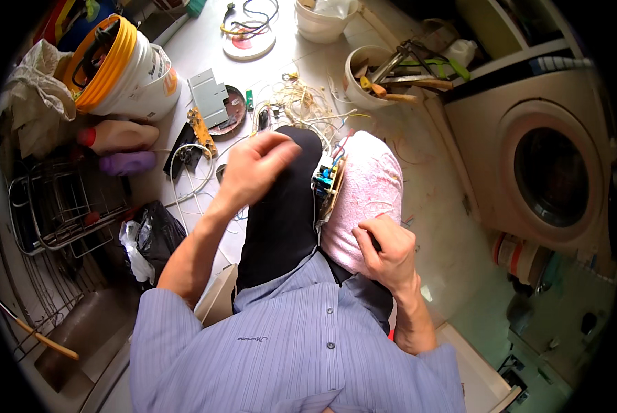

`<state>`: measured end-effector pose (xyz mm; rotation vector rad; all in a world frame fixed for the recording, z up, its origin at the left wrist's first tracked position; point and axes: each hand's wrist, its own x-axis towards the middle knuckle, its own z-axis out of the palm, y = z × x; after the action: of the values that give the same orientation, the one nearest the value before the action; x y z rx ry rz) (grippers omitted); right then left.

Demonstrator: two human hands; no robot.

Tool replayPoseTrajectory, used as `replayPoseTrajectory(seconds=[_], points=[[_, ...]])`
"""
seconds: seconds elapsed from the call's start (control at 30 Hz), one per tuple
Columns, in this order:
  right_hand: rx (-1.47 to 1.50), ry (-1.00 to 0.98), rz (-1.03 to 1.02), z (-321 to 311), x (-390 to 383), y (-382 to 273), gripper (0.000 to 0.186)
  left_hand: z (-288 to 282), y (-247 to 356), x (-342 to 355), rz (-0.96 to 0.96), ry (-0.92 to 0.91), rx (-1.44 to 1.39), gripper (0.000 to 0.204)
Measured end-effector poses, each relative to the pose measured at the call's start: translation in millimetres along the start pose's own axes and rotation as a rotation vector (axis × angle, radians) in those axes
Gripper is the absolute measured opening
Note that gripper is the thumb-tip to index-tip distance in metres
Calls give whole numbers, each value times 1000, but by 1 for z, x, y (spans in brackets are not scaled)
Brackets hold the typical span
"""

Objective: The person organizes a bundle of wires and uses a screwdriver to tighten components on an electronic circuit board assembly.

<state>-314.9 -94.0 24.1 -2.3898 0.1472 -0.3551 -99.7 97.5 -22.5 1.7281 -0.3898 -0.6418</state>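
Note:
My left hand (260, 165) is over my black-clad left thigh, fingers bent and blurred at the tips. My right hand (384, 251) is closed around a small dark object (373, 241), too hidden to name, on the pink towel (356, 186) over my right thigh. Between my legs sits a circuit board (328, 182) with blue components and several coloured wires. Beyond my knees lie a tangle of thin wires (301, 100), a small green board (249, 100), a yellowish board (202, 129) and a grey metal plate (209, 96), partly over a round tray.
A white-and-orange bucket (143, 82), plastic bottles (119, 138), a wire rack (61, 206) and a black bag (157, 244) are on the left. A washing machine (484, 138) stands right, near a bucket of tools (367, 93). A coiled cable (250, 24) rests on a round white object at the back.

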Motion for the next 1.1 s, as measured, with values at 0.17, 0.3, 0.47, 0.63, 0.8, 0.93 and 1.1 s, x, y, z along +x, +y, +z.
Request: replayPoseTrajectory(seconds=[0.17, 0.3, 0.47, 0.63, 0.8, 0.93, 1.1], points=[[37, 19, -8, -1, -7, 3, 10, 53, 36, -11, 170, -141, 559, 80], [51, 69, -10, -5, -18, 6, 10, 55, 41, 6, 177, -219, 561, 81], [97, 118, 22, -8, -28, 7, 10, 56, 47, 13, -36, -381, 462, 68], [87, 117, 22, -9, -33, 12, 10, 63, 55, 11, -131, -401, 345, 61], [94, 103, 42, -6, -38, 10, 10, 58, 36, 9, -20, -284, 397, 54], [126, 140, 85, -12, -41, 6, 9, 37, 45, 10, -164, -218, 312, 55], [195, 118, 214, -35, -37, 6, 11, -2, 42, 15, -155, -89, -332, 45]])
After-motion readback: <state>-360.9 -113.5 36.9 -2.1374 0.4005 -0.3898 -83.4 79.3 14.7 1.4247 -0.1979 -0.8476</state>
